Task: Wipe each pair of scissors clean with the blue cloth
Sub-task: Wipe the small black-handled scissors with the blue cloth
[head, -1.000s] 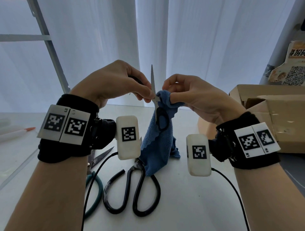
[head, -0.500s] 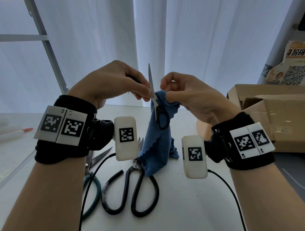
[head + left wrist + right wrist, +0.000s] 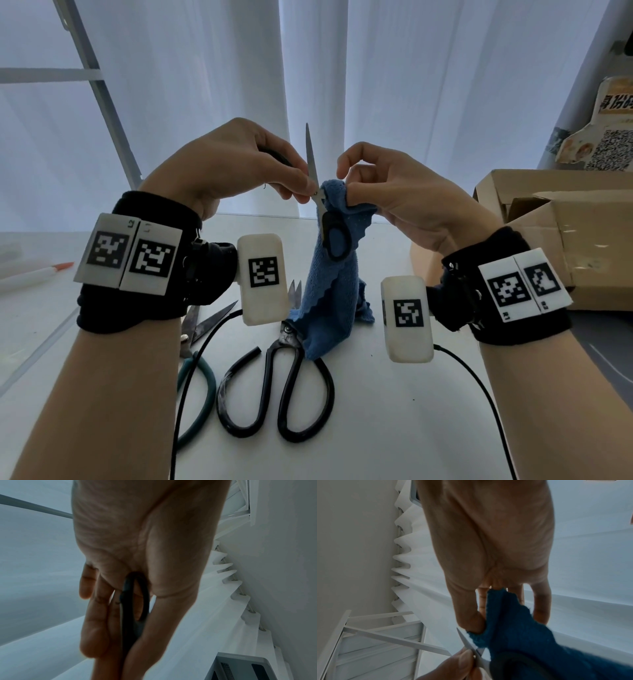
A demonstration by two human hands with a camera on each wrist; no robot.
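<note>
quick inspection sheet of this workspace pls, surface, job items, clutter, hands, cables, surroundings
surface: white table, pale and smooth.
job's things: small scissors held up, open, one blade pointing up; blue cloth draped down to the table; large black-handled scissors and green-handled scissors lying flat.
clutter: orange-tipped pen at the left; cardboard box at the right.
grippers: left hand grips one small-scissors handle; right hand pinches the cloth beside the pivot.
cables: black cables trail from both wrist units.
surroundings: white curtains; printed card with a QR code.
</note>
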